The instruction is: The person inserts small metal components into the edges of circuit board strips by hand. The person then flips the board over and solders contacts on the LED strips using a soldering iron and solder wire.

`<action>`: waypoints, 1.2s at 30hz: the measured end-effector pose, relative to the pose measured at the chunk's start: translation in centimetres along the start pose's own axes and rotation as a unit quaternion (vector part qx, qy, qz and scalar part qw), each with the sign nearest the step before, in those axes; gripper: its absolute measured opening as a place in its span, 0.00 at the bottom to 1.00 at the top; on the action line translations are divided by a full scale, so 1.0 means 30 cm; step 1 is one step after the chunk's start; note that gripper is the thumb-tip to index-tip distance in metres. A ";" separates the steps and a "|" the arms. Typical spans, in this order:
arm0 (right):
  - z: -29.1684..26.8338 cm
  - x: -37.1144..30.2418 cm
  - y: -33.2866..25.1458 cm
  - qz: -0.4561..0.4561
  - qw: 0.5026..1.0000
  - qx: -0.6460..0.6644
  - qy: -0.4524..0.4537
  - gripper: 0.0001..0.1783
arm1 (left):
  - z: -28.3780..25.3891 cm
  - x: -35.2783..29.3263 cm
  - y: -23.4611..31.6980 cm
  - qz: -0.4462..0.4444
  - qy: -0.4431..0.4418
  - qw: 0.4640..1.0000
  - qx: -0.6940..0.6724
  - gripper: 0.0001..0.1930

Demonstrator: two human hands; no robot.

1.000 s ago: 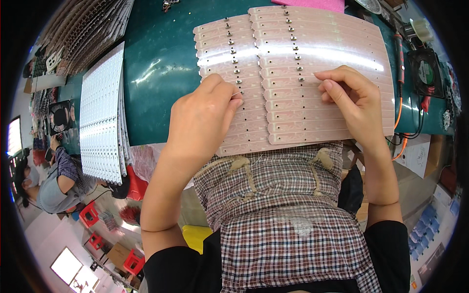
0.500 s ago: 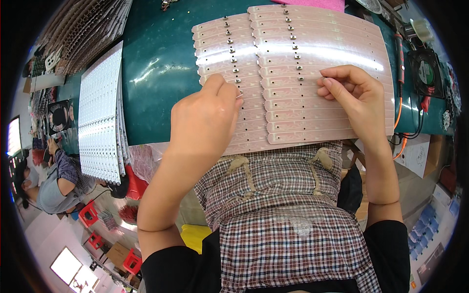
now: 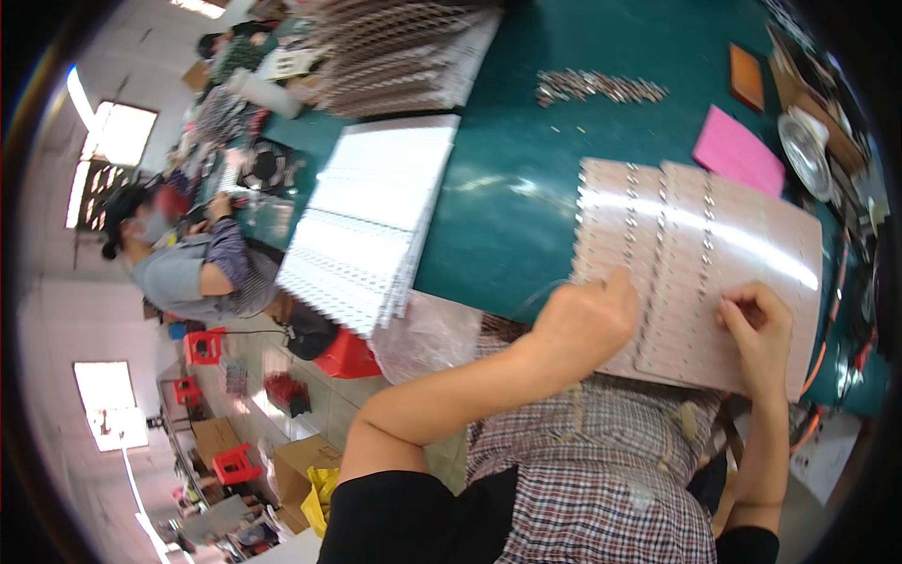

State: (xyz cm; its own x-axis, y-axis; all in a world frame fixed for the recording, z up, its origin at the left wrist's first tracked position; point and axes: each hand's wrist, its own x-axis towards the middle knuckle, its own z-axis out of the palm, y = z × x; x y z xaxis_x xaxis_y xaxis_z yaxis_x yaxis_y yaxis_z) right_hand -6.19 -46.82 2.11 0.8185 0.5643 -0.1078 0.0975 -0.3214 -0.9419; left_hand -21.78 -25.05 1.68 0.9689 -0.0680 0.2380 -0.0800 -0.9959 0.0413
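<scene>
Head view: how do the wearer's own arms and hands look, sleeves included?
Short black sleeves end above the elbows; the forearms are bare. The left hand and right hand are ungloved, so each grip is bare. No watch, bracelet or cable shows on them. A checked garment covers the lap.

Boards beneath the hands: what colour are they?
The boards are pale pinkish-beige; the head view shows it.

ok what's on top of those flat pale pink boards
Blurred lines of small silvery parts lie on the flat pale pink boards; the bare left hand and right hand hide what's behind them.
</scene>
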 end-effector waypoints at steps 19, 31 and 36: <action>-0.013 0.017 -0.029 -0.056 0.992 -0.106 -0.045 0.05 | -0.001 -0.017 -0.094 -0.067 0.091 0.978 -0.177 0.04; -0.005 0.007 -0.084 -0.086 0.979 -0.148 -0.108 0.04 | 0.093 0.271 -0.583 -0.228 0.159 0.947 -0.162 0.05; -0.018 0.008 -0.098 -0.077 0.978 -0.158 -0.112 0.04 | 0.160 0.377 -0.633 -0.344 0.160 0.924 -0.042 0.09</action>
State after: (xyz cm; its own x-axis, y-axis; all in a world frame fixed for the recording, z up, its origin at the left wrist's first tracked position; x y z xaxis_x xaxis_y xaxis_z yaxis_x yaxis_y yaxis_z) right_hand -5.98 -46.16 5.02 0.6388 0.7660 -0.0729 0.4096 -0.4187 -0.8105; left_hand -8.17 -7.19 -1.06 0.6797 0.6140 0.4013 0.4987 -0.7880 0.3609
